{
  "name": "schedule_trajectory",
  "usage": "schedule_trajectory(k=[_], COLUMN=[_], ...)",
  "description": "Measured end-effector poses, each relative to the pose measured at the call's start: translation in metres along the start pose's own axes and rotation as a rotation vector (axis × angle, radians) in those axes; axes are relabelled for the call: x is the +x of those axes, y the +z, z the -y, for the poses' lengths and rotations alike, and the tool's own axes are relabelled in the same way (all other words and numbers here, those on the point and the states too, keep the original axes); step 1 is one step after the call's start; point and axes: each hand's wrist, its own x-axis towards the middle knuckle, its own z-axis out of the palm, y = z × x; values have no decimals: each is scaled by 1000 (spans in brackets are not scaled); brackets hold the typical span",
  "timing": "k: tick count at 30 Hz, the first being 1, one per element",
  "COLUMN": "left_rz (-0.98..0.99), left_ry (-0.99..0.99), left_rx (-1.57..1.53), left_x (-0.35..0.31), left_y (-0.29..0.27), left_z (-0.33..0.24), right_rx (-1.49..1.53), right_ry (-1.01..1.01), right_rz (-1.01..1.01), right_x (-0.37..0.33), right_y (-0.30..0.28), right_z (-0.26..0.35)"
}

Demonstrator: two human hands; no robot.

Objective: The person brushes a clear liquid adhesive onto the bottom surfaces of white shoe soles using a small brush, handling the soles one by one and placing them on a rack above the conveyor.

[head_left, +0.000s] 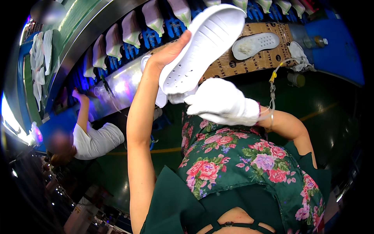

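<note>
My left hand is closed around the side edge of a white shoe sole, holding it raised and tilted over the bench. Ridges cross the sole's wider upper part, and small holes dot its lower end. Just below that end is my right hand, in a white glove, its fingers closed together. A greyish fringe, perhaps bristles, shows beside the gloved fingertips; whatever they hold is mostly hidden. On a cardboard sheet lies another white sole with a pale rough patch at one end.
Beyond the bench, shoe uppers stand in a row on blue racks. A clear cord with a yellow clip runs from my right wrist towards a crumpled white cloth. A bottle lies at right. Another person works at left.
</note>
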Motion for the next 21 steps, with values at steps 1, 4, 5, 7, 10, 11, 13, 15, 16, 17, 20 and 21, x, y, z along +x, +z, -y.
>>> schedule_trajectory(k=[1, 4, 5, 7, 10, 11, 13, 15, 16, 17, 20, 21], left_rz=[8, 4, -1, -46, 39, 55, -18, 168, 171, 166, 331, 411], left_ry=[4, 68, 100, -24, 4, -120, 101, -80, -42, 40, 263, 304], left_rx=[56, 198, 241, 450, 468, 383, 497, 19, -115, -248, -608, -705], left_x=[-1, 2, 4, 2, 1, -9, 3, 10, 6, -3, 20, 25], left_y=[2, 9, 14, 13, 0, 15, 6, 8, 6, 6, 23, 32], left_z=[-1, -8, -13, -21, -18, -37, -19, -5, 7, 29, 70, 82], right_rx=[124, 57, -36, -78, -10, -44, 63, 253, 345, 372, 248, 292], right_ry=[36, 60, 16, -19, 18, 64, 150, 345, 437, 519, 635, 615], right_rz=[-4, -36, 23, 83, 51, 92, 141, 112, 83, 20, -302, -358], right_x=[0, 0, -3, -2, 9, 6, 6, -2, -4, -6, -33, -39], right_y=[-5, -15, -14, -15, -26, -30, -30, -37, -40, -38, -57, -63], right_z=[-2, -11, -14, -14, -4, -7, -13, -4, -2, -4, -39, -55])
